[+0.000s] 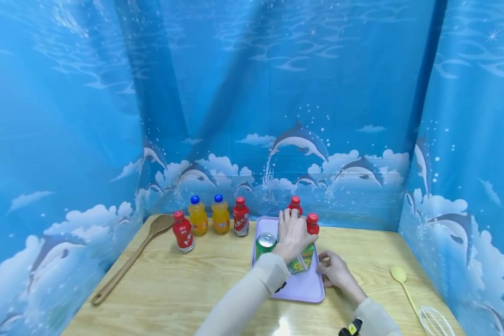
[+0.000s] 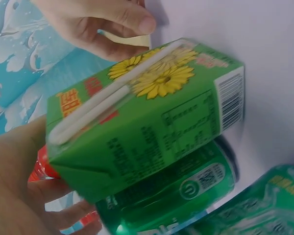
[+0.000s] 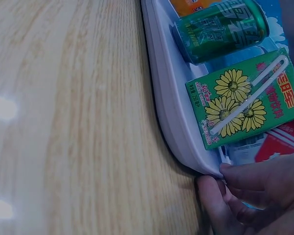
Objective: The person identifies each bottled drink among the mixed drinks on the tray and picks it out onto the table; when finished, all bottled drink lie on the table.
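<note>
My left hand [image 1: 294, 233] reaches over the lilac tray [image 1: 299, 290] and grips the top end of a green drink carton [image 2: 152, 112] with yellow flowers and a white straw on its side. The carton stands upright, close over the tray floor. Beside it on the tray is a green drink can [image 1: 265, 242]; a second green can [image 2: 269, 208] shows in the left wrist view. At the tray's right rim my right hand [image 1: 338, 270] pinches the edge, thumb on top. Two red-capped bottles, one nearer [image 1: 312, 225] and one farther [image 1: 295, 201], stand behind the left hand, partly hidden.
Left of the tray stand red bottles [image 1: 183, 232] and orange-drink bottles [image 1: 199, 220] with blue caps. A wooden spoon [image 1: 128, 263] lies along the table's left edge. On the right lie a yellow spoon [image 1: 400, 274] and a white whisk [image 1: 436, 322]. Dolphin-print curtains [image 1: 252, 116] enclose the table.
</note>
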`<state>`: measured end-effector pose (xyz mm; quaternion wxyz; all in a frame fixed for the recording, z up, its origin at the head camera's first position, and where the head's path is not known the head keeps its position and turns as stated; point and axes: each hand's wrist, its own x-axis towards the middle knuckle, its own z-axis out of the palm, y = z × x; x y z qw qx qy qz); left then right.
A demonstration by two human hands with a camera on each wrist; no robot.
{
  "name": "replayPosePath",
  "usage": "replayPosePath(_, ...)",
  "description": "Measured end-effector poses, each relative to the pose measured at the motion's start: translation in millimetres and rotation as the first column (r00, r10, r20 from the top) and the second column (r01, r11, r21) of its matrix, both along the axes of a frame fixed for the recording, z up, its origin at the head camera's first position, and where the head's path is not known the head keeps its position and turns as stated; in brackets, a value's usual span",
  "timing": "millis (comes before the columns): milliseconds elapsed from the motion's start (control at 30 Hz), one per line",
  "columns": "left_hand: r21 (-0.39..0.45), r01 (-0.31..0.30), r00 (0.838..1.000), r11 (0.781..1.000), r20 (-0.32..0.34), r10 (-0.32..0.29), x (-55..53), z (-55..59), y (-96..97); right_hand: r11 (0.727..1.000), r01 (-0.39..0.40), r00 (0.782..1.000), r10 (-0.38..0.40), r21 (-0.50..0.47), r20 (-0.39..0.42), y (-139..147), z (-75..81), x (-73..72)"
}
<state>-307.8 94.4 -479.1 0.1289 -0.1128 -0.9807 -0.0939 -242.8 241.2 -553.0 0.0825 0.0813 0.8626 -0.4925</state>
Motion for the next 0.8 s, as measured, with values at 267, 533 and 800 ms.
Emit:
replayPosePath(267,0.092,0.067,0.992,0.994,-0.112,-0.056,4.4,21.0,-6.4,1.0,0.011,1.0,-0.011,-0.005,-0.014,-1,1.5,1.6)
replayPosePath(533,0.29,0.159,0.986,0.944,-0.097,-0.137,11.2,38.2,-12.3,1.0,0.009,1.0,-0.009,0.002,-0.005,-2,3.5,3.1)
replayPosePath(800,0.501,0.201,0.979,0.842,-0.071,-0.192,19.8,57.3,-22.8,1.0,0.008,0.999,-0.008,-0.021,-0.035,-4,4.0,4.4)
